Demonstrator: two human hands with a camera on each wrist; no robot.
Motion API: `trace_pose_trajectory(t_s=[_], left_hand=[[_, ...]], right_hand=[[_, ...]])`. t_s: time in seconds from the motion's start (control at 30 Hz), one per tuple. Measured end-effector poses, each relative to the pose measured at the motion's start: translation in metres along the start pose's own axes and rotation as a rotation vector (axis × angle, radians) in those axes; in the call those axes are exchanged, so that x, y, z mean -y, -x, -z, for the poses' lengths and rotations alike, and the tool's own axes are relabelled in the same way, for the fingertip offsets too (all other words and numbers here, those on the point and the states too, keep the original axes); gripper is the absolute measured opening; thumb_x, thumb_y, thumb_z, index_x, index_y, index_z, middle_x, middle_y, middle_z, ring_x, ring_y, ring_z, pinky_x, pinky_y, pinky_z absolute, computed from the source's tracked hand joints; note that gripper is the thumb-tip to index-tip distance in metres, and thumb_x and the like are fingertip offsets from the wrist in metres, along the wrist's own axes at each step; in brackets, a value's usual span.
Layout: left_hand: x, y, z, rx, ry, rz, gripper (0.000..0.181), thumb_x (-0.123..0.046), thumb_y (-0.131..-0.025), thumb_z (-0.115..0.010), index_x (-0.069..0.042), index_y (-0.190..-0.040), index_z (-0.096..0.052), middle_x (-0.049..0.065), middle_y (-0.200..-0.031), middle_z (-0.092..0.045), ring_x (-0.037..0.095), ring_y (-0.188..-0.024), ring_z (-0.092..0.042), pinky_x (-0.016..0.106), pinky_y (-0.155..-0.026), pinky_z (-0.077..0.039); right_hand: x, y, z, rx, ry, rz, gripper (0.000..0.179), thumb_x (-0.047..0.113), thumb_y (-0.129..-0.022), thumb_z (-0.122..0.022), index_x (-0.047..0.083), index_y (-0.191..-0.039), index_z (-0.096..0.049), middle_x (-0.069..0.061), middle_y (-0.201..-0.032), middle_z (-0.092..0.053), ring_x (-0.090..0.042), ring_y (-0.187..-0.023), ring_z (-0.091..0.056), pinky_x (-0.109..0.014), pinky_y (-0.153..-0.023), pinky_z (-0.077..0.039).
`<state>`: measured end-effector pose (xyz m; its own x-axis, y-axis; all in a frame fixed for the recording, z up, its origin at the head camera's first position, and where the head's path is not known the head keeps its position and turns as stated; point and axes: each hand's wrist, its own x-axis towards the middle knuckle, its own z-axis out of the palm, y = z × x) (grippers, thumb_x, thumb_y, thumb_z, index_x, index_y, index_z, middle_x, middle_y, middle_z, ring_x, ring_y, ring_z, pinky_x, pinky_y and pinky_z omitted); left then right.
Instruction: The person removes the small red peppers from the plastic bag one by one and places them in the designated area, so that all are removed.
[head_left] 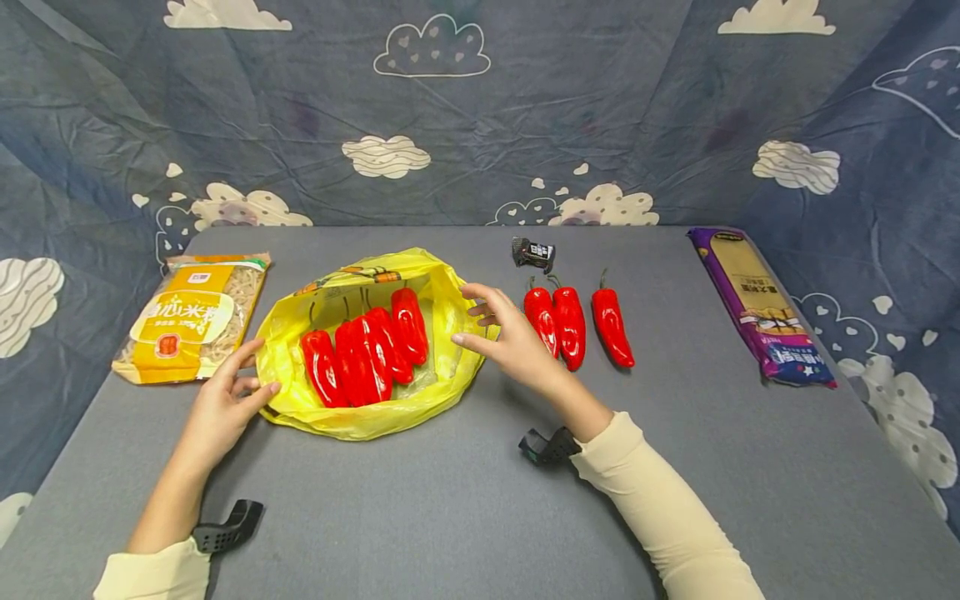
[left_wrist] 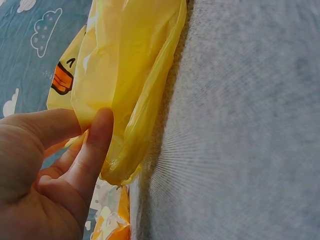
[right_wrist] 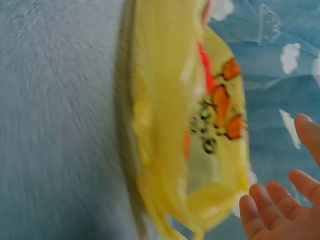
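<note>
A yellow plastic bag point(head_left: 360, 423) lies wide open on the table with several glossy red peppers point(head_left: 363, 358) inside. At the bag's left edge my left hand point(head_left: 225, 404) pinches the plastic between thumb and fingers. The left wrist view shows the same left hand point(left_wrist: 60, 165), its thumb pressed on the yellow film. My right hand point(head_left: 510, 333) hovers at the bag's right rim with fingers spread and nothing in them. In the right wrist view, a gap shows between the right hand point(right_wrist: 290, 205) and the yellow plastic point(right_wrist: 162, 100).
Three more red peppers point(head_left: 570, 329) lie right of the bag, partly behind my right hand. Beyond them sits a small black wrapped packet point(head_left: 533, 252). A pack of noodles point(head_left: 191, 321) is at the left, and a purple pasta pack point(head_left: 761, 308) at the right.
</note>
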<state>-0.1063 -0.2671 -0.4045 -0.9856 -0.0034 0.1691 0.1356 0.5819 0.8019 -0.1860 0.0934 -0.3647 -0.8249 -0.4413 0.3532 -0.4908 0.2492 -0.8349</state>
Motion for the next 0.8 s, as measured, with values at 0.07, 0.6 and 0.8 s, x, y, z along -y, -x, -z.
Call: trace_pose_trajectory(t_s=[0.07, 0.6, 0.8], left_hand=[[0.0, 0.0, 0.0, 0.002, -0.001, 0.0, 0.065, -0.004, -0.083, -0.064, -0.003, -0.138, -0.031, 0.026, -0.12, -0.038, -0.006, -0.076, -0.046, 0.015, -0.052, -0.04], [-0.003, 0.001, 0.0, -0.001, -0.028, -0.001, 0.063, -0.005, -0.083, -0.064, -0.003, -0.138, -0.032, 0.027, -0.117, -0.039, -0.007, -0.075, -0.046, 0.015, -0.052, -0.04], [-0.001, 0.0, 0.0, -0.002, -0.02, -0.013, 0.063, -0.003, -0.083, -0.063, -0.002, -0.137, -0.032, 0.027, -0.117, -0.039, -0.007, -0.074, -0.046, 0.015, -0.052, -0.039]], right_hand=[[-0.005, -0.005, -0.011, 0.027, -0.021, -0.014, 0.058, 0.008, -0.078, -0.07, 0.0, -0.128, -0.042, -0.017, -0.122, -0.045, -0.034, -0.101, -0.048, -0.039, -0.085, -0.04], [-0.039, -0.03, -0.055, 0.188, 0.005, -0.169, 0.062, 0.014, -0.08, -0.069, 0.008, -0.132, -0.038, -0.016, -0.122, -0.044, -0.024, -0.089, -0.052, -0.028, -0.074, -0.045], [-0.043, -0.036, -0.061, 0.21, 0.022, -0.191, 0.065, 0.016, -0.08, -0.069, 0.01, -0.136, -0.036, -0.016, -0.115, -0.046, -0.021, -0.084, -0.052, -0.026, -0.069, -0.044]])
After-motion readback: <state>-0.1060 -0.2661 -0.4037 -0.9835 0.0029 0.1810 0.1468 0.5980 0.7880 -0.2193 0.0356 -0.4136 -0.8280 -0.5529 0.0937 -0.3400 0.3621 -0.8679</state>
